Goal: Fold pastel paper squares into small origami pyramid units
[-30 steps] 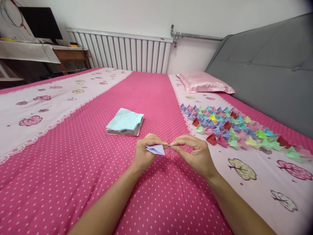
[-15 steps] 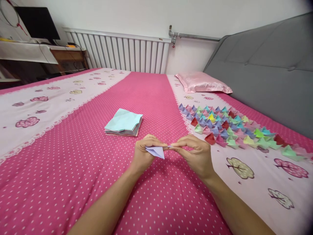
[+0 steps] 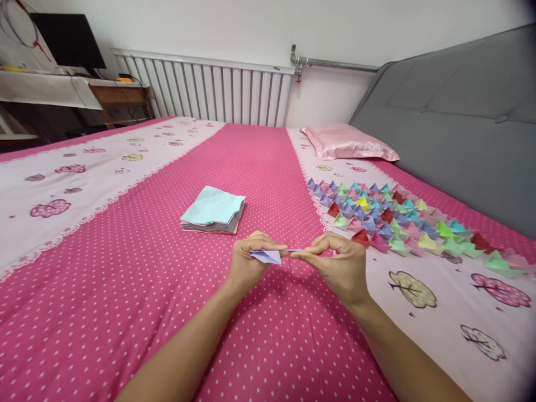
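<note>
Between my hands, above the pink bedspread, is a folded piece of lavender paper [image 3: 268,257], seen nearly edge-on. My left hand [image 3: 251,257] pinches its left part between thumb and fingers, and a pointed flap hangs below those fingers. The thumb and forefinger of my right hand [image 3: 339,262] close on the thin right end. Beyond my left hand lies a stack of square paper sheets [image 3: 213,209], pale blue on top. To the right of my right hand, folded paper boats [image 3: 385,218] in many colours stand in rows.
A pink pillow [image 3: 347,143] lies at the far right against the grey padded headboard [image 3: 460,111]. A white radiator [image 3: 209,89] runs along the wall behind the bed. At the far left, a monitor [image 3: 69,42] stands on a desk [image 3: 113,96].
My right hand has shifted slightly right along the lavender paper, so more of its thin edge shows between the hands. The hanging flap looks shorter now. My left hand keeps its pinch.
</note>
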The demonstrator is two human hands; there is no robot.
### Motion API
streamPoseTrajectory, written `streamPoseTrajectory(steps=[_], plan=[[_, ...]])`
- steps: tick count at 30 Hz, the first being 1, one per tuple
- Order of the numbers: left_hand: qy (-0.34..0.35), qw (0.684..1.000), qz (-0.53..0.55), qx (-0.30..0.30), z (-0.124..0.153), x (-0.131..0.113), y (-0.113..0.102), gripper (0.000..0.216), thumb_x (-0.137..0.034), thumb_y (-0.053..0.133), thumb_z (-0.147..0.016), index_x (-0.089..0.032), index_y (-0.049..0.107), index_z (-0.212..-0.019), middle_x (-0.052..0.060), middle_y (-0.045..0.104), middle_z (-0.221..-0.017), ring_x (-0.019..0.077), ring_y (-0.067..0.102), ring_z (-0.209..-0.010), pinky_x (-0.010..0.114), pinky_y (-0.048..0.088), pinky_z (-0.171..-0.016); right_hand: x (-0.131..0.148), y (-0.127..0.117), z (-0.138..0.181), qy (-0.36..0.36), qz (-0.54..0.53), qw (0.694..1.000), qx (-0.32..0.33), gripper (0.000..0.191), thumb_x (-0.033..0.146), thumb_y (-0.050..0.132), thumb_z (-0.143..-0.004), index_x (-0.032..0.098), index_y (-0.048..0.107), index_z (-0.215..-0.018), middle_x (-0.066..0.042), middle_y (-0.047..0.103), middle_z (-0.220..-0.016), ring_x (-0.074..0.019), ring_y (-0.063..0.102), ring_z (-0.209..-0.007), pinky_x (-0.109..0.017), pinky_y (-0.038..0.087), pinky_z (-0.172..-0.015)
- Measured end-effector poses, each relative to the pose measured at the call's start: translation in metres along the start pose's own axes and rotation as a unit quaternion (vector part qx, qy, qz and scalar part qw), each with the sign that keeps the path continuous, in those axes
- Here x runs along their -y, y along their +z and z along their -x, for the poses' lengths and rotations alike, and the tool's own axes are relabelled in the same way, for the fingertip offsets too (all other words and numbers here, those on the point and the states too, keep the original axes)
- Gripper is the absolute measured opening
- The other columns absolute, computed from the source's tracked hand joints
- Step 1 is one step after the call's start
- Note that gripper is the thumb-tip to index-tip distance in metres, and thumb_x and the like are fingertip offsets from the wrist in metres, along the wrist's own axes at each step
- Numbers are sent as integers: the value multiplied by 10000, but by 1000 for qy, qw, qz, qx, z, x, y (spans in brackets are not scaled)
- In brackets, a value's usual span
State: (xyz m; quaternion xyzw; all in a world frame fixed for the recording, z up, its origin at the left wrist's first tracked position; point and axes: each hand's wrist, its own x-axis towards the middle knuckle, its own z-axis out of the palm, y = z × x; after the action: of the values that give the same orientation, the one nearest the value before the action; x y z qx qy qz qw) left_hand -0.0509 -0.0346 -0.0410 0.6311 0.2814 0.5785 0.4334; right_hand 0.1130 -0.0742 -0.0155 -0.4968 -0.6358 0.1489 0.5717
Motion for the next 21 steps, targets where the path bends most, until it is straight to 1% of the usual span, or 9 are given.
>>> streamPoseTrajectory(steps=[3, 5, 6, 8, 10, 12, 15, 18, 21], plan=[[-5, 1000, 4, -11, -1, -3, 0, 99, -240, 776, -608, -240, 753, -704, 30, 649, -577, 137, 522, -583, 271, 423, -572, 0, 0, -2, -10, 21, 1000, -9, 300, 368, 799, -583, 192, 560, -539, 10, 580, -548, -133, 543, -522, -277, 446, -518], [0, 1000, 11, -19, -2, -4, 0, 100, -239, 784, -594, -243, 752, -689, 25, 642, -564, 132, 517, -572, 265, 422, -563, 1, -1, -4, -22, 42, 999, -13, 323, 370, 819, -543, 198, 555, -613, 9, 588, -610, -145, 554, -579, -292, 465, -567], [3, 1000, 13, -21, -3, -4, 0, 106, -236, 788, -587, -245, 751, -687, 22, 640, -562, 130, 516, -568, 263, 422, -560, 2, -1, -5, -31, 49, 998, -9, 343, 366, 828, -525, 200, 577, -689, 0, 609, -675, -156, 568, -630, -305, 479, -610], [8, 1000, 12, -19, -3, -3, -1, 124, -225, 793, -577, -245, 751, -692, 22, 644, -572, 129, 522, -570, 261, 424, -562, 3, -1, -6, -51, 42, 997, 29, 416, 351, 823, -540, 209, 614, -870, -28, 650, -842, -181, 597, -771, -336, 495, -724], [7, 1000, 8, -8, -2, -1, -1, 127, -213, 786, -589, -238, 753, -709, 26, 656, -595, 130, 535, -587, 259, 430, -574, 2, 0, -5, -51, 11, 995, 80, 371, 329, 773, -633, 225, 626, -958, -35, 669, -917, -184, 613, -847, -349, 492, -794], [-6, 1000, 13, 15, 0, 0, -1, 119, -212, 766, -621, -227, 754, -738, 33, 674, -632, 129, 551, -603, 255, 439, -586, 1, 1, -3, -24, -29, 993, 111, 263, 304, 711, -716, 229, 639, -958, -25, 681, -862, -173, 631, -819, -340, 505, -782], [-60, 997, 37, 42, 1, -1, 0, 157, -239, 733, -668, -203, 748, -820, 44, 706, -715, 136, 593, -633, 256, 463, -613, -2, 2, -3, 26, -73, 991, 111, 245, 267, 673, -750, 216, 635, -987, -17, 662, -794, -158, 634, -753, -315, 522, -727], [-112, 991, 71, 19, -1, -5, 0, 204, -265, 724, -677, -178, 735, -861, 51, 723, -782, 146, 626, -668, 261, 484, -649, -4, 0, -5, 64, -101, 988, 96, 244, 224, 648, -751, 196, 631, -993, -12, 623, -762, -144, 618, -723, -289, 518, -691], [-145, 984, 99, -10, -3, -8, 0, 178, -269, 741, -650, -158, 727, -788, 42, 715, -701, 118, 609, -590, 227, 478, -587, -4, -2, -8, 106, -127, 981, 97, 239, 213, 639, -735, 196, 646, -973, -8, 614, -753, -133, 607, -686, -246, 503, -606]])
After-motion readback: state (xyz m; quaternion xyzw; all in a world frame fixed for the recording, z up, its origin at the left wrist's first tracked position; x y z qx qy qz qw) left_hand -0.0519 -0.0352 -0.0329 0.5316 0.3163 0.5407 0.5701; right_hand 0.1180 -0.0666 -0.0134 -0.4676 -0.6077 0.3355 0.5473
